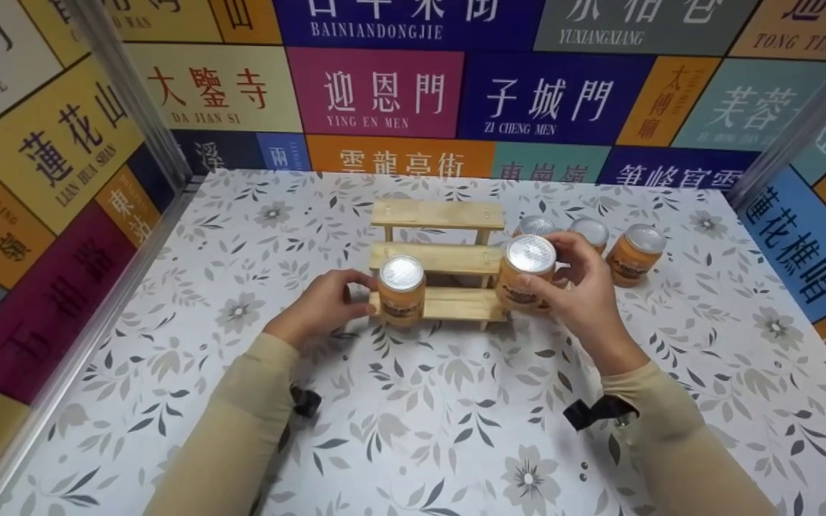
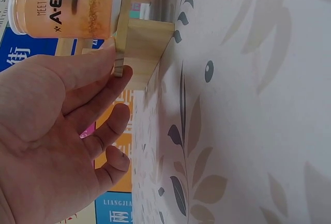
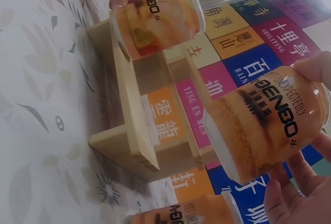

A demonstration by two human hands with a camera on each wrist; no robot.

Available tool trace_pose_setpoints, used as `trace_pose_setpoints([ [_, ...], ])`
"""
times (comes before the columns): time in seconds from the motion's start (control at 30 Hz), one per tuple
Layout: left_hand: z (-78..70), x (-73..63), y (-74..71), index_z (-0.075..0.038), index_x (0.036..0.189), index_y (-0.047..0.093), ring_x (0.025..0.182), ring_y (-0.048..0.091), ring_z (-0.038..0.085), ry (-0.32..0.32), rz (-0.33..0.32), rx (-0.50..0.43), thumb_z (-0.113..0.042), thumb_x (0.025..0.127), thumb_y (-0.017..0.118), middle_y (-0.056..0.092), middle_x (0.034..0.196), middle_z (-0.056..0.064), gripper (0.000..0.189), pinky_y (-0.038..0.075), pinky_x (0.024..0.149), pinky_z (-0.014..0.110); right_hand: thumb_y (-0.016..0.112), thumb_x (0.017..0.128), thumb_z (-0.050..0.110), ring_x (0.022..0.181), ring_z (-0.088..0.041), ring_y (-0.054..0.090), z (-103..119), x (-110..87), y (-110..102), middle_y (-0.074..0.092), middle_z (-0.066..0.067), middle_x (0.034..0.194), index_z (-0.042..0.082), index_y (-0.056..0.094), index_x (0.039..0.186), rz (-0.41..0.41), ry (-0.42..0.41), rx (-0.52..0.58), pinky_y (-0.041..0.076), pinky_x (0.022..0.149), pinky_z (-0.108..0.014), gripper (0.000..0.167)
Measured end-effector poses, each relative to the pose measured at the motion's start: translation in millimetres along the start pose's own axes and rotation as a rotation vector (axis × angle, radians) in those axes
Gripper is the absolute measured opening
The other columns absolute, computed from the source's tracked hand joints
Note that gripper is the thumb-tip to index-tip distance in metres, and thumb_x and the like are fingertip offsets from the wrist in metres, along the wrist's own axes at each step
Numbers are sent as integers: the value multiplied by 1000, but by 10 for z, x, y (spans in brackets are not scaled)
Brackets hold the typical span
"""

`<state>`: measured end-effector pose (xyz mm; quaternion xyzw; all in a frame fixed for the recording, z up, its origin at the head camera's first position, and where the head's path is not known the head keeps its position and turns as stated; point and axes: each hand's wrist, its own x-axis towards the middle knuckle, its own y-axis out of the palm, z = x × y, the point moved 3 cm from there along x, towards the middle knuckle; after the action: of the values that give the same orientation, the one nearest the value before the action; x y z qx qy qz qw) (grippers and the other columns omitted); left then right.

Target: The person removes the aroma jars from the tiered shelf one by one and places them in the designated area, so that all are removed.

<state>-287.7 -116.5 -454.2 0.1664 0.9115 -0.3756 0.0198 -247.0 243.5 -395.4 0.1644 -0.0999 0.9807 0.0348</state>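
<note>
A three-step wooden stand (image 1: 456, 307) stands on the table. One orange jar with a silver lid (image 1: 402, 292) is upright on the left end of its lowest step. Beside that jar, my left hand (image 1: 323, 307) pinches the end of the step, thumb above and index finger below in the left wrist view (image 2: 62, 110). My right hand (image 1: 589, 294) grips a second orange jar (image 1: 525, 269) round its side, at the stand's right end. In the right wrist view this held jar (image 3: 269, 123) is tilted and apart from the step.
Several more items surround the stand: a jar (image 1: 639, 256) stands at the right, with two others (image 1: 589, 233) partly hidden behind my right hand. A floral cloth (image 1: 413, 430) covers the table. Colourful sign-printed panels (image 1: 377, 93) rise at the back and sides.
</note>
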Motion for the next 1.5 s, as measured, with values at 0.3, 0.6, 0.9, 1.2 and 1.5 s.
trace_pose_setpoints([
  [0.3,-1,13,1,-17,128,70,74,52,17,-5,4,1,-18,92,78,66,94,8,36,44,66,33,86,82,4,104,-17,61,85,39,-192,66,1,114,3,60,131,-48,14,-33,48,85,-25,56],
  [0.6,8,3,-2,-17,127,70,73,53,17,-6,5,-1,-19,92,79,65,92,8,36,45,65,32,84,84,4,105,-16,57,52,62,-362,65,2,117,6,61,132,-89,34,-18,45,84,-24,53],
  [0.9,-4,-9,10,-18,126,70,71,53,17,-28,0,-17,-18,92,79,61,87,7,36,45,63,31,83,85,2,106,-13,60,-11,83,-587,65,4,116,7,61,130,-130,43,-42,49,88,-20,50],
  [1.2,21,-6,2,-17,126,70,72,54,17,-18,-3,-7,-18,91,79,65,92,9,36,45,64,32,83,86,6,105,-12,59,-126,64,-836,63,7,118,11,60,132,-189,94,-88,47,87,-18,52],
  [1.5,-4,7,-9,-16,127,70,76,54,18,-4,9,-6,-17,91,79,68,100,8,37,45,67,33,85,85,8,109,-10,56,-242,80,-962,61,8,120,12,61,132,-225,130,-100,45,87,-16,53],
])
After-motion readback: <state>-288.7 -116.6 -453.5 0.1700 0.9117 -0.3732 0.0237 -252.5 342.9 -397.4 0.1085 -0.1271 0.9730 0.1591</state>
